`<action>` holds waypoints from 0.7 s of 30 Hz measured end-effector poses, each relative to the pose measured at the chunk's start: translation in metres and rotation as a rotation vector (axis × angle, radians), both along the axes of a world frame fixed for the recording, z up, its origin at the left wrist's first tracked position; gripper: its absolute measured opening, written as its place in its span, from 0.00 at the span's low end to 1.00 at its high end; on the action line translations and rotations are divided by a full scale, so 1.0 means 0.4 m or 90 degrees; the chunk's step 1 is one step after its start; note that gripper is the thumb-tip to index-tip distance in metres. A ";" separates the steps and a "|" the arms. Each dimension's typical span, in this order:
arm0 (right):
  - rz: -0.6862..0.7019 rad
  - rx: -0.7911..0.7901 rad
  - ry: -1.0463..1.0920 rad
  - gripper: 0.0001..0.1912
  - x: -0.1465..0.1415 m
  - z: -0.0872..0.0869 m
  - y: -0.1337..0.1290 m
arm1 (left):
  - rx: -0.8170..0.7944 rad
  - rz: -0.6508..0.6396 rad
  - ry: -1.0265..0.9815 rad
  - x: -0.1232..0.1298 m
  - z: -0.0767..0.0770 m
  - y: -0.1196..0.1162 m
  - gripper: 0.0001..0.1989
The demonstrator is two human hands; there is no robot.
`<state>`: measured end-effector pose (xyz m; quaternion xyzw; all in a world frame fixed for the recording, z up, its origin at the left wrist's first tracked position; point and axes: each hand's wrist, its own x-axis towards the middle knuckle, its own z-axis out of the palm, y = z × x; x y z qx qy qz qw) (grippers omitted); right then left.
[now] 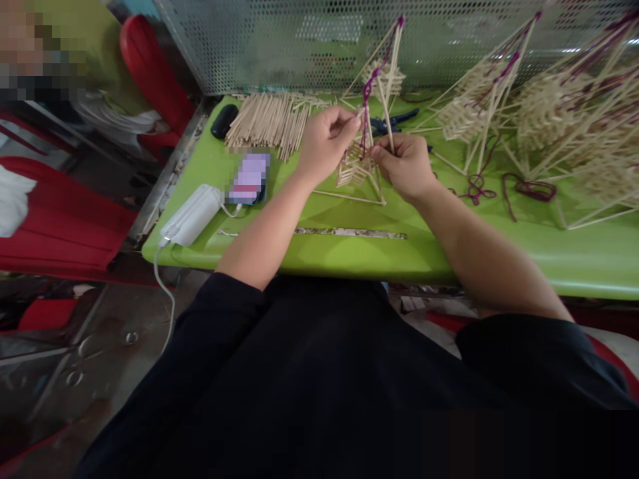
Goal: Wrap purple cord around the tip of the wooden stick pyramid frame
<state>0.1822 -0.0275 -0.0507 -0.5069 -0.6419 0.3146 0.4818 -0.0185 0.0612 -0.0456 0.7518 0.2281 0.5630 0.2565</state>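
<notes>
A small frame of thin wooden sticks (pixel 353 171) stands in front of me, with a woven stick lattice inside it. Purple yarn (pixel 368 90) is knotted near its top and hangs down its middle. On the frame's left side, my left hand (pixel 323 143) is closed in a pinch close to the yarn; whether it grips yarn or stick is hard to make out. My right hand (pixel 407 166) wraps round the lower part of a slanting stick (pixel 384 110) on the right side. Dark-handled pliers (pixel 399 120) lie behind the hands.
A pile of loose sticks (pixel 272 123) lies left, beside a black object (pixel 224 122), a phone (pixel 248 178) and a white power bank (pixel 192 214) with a cable. More stick frames (pixel 472 100) fill the right. A patterned strip (pixel 349 233) lies near the green table's edge. Another person's sleeve (pixel 100 40) shows upper left.
</notes>
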 end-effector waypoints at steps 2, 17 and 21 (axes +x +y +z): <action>-0.022 0.022 0.000 0.40 0.001 -0.001 -0.001 | -0.019 -0.007 0.002 -0.003 0.002 -0.004 0.34; -0.028 0.038 -0.005 0.38 0.003 -0.004 0.000 | -0.061 -0.006 0.023 0.002 0.001 0.001 0.38; -0.029 0.041 -0.015 0.38 0.006 -0.005 -0.001 | -0.040 0.000 0.025 0.005 -0.003 0.003 0.37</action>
